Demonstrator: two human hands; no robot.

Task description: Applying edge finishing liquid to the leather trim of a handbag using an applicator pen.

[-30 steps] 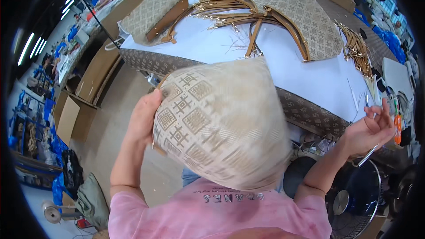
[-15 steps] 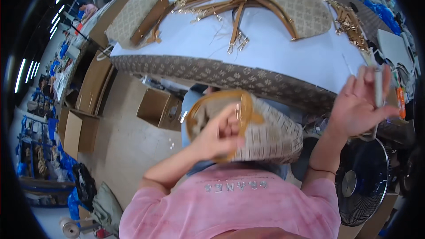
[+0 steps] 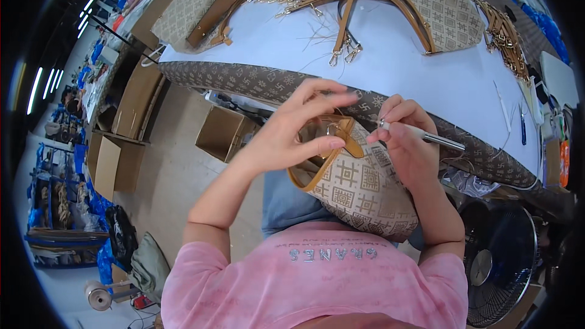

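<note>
A beige patterned bag [image 3: 359, 189] with tan leather trim lies tilted across my lap, its mouth towards the left. A tan leather tab [image 3: 352, 141] with a metal ring sits at its rim. Over the mouth, my left hand [image 3: 289, 128] has its fingers spread, the thumb beside the tab and ring. Whether the thumb touches the tab I cannot tell. Just right of the tab, my right hand [image 3: 414, 140] is closed around a slim pen-like tool [image 3: 443, 141] with a silver shaft. Something small and pale shows at its fingertips, too small to name.
Beyond the bag, a white-topped table [image 3: 280, 42] with a brown patterned edge holds tan straps [image 3: 350, 12] with metal clasps and another beige bag [image 3: 195, 12]. Thin tools [image 3: 523, 125] lie at its right. An open cardboard box [image 3: 222, 134] stands on the floor; a black fan [image 3: 496, 262] is lower right.
My right hand has come from the table's right side to the bag's rim with the pen-like tool. My left hand's fingers have spread and moved up from the rim; the bag has shifted right.
</note>
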